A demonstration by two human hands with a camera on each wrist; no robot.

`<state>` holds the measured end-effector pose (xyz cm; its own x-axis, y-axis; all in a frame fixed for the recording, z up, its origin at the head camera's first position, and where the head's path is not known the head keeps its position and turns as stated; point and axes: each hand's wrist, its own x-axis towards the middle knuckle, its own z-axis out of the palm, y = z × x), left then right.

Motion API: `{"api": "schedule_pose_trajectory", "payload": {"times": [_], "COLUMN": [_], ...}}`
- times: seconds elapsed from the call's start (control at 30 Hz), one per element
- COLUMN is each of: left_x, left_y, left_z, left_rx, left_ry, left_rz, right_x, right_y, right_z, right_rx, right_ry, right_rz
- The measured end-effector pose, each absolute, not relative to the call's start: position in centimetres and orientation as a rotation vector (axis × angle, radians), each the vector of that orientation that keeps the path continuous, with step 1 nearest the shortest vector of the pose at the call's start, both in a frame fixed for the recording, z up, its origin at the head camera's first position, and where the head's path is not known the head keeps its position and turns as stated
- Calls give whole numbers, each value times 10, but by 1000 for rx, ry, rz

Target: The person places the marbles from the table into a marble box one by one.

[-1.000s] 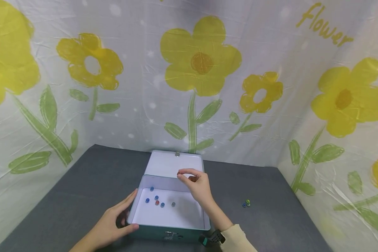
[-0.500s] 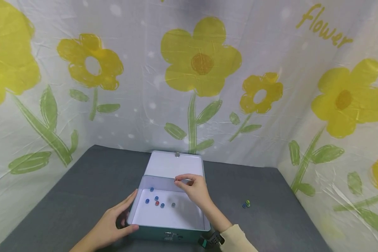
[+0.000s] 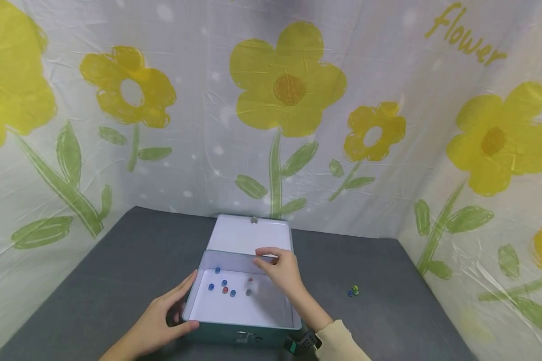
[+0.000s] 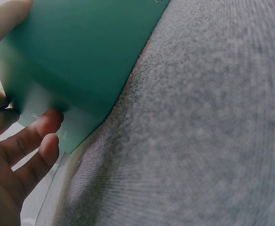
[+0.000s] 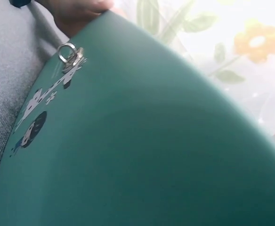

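A green tin box [image 3: 241, 335] with a white inside stands with its lid [image 3: 248, 235] laid back. My left hand [image 3: 164, 316] holds the box at its near left corner, thumb at the front rim and fingers along the left wall; in the left wrist view its fingertips [image 4: 49, 121] touch the green side. Over the right part of the box is my right hand [image 3: 280, 268], thumb and forefinger parted with nothing seen between them. Below and left of them shows a small red bead-like ball [image 3: 250, 279]; whether it touches the floor cannot be told.
Several blue balls [image 3: 224, 283], another red ball [image 3: 225, 290] and a greyish one [image 3: 248, 292] lie in the box. A little cluster of green and blue balls [image 3: 354, 291] sits on the dark grey tabletop [image 3: 375, 326] to the right. A flowered curtain [image 3: 198, 100] encloses the table.
My right hand lowered slightly over the box, then its thumb and forefinger parted and let go of the small red ball, now visible below them. The left hand stayed put.
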<state>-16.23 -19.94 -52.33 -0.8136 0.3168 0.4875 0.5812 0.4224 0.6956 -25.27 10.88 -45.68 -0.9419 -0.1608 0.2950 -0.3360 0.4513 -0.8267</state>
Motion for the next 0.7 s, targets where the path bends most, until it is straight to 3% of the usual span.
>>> {"api": "schedule_pose_trajectory", "payload": {"times": [0.7], "left_x": [-161], "left_y": [-199], "left_z": [-522], "left_rx": [-788], "left_ry": [-2400], "left_rz": [-1333], "right_x": [-250], "right_y": [149], "right_z": [-447], "right_rx": [481], "right_ry": [-2350], "right_rz": [1645]}}
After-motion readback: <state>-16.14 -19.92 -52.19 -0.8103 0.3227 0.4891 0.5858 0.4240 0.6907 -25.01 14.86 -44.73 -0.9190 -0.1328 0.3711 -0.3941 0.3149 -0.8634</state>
